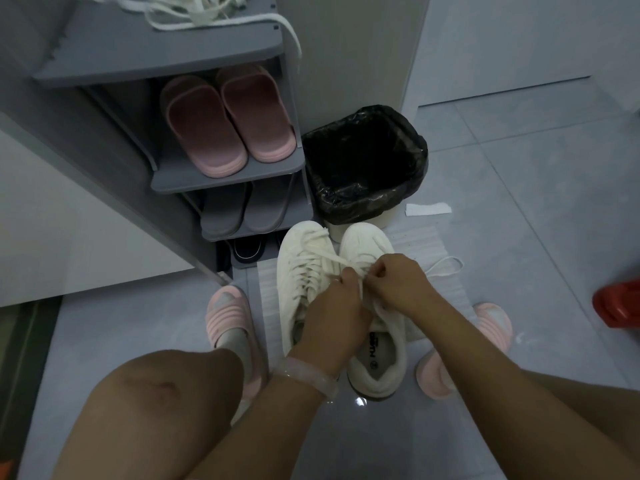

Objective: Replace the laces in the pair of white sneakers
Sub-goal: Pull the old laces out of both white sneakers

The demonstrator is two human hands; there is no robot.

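- The step in hand looks like work on the lace of the right sneaker [377, 344]: both hands meet over its upper eyelets, close together, almost touching.
- The left hand [341, 303] has its fingers curled round a strand of the lace [363, 292] just above the shoe's tongue; the right hand [398, 282] pinches the same lace from the other side, thumb and fingertips closed on it.
- A loose loop of that lace trails out on the floor [519, 150] beyond the right hand.
- The left sneaker [304, 268] stands just left of the left hand, touching its partner, and appears fully laced; whether with old or new lace cannot be told.
- Both shoes sit on a pale ridged mat [273, 296] beneath the hands.
- More white laces [204, 12] lie heaped on top of the shoe rack [166, 53], well ahead of the hands and to the left.
- Judgement: this shoe is only partly done. The next move calls for keeping the strand flat, finding the right eyelet, and drawing the lace through evenly without twisting it.
- Whether the lace is going in or coming out cannot be told.
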